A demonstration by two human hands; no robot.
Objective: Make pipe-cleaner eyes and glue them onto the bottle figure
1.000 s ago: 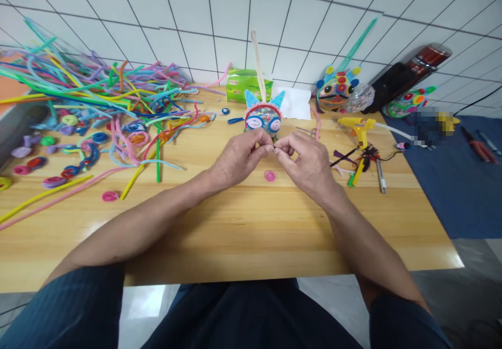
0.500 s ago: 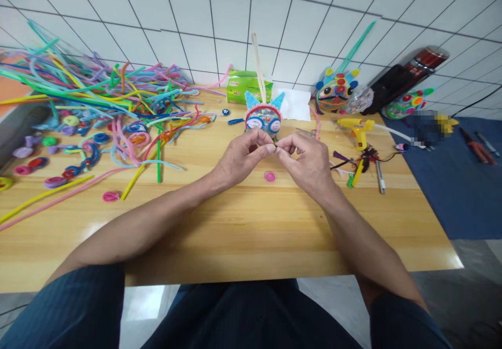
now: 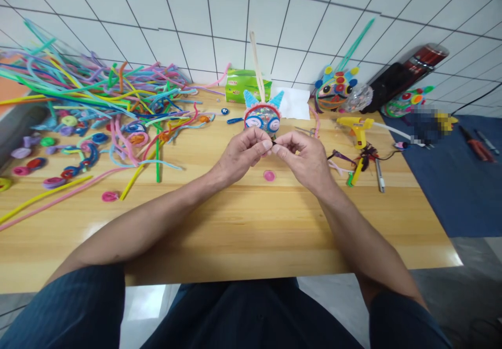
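One pink coil (image 3: 269, 175) lies loose on the wooden table (image 3: 251, 234), in front of my hands, and it is fixed to nothing. Just beyond it, I have my left hand (image 3: 245, 153) and my right hand (image 3: 304, 155) close together. On each, the thumb and forefinger are pinched together, without visible gap, on one small dark piece (image 3: 273, 142); I judge that it is in the middle of being shaped. Some pink shows below the fingertips; I cannot tell to what it belongs.

Behind the hands is the decorated figure (image 3: 263, 113). Its blue ears (image 3: 276, 99), red band (image 3: 262, 106) and both ringed eyes (image 3: 254, 123) are already in place, so I consider the upper part well advanced. My hands cover the lower part, therefore I cannot say what is lacking there.

Farther, near the tiled wall (image 3: 231, 20), a similar figure (image 3: 335, 90) carries several round ornaments and seems to me more complete.
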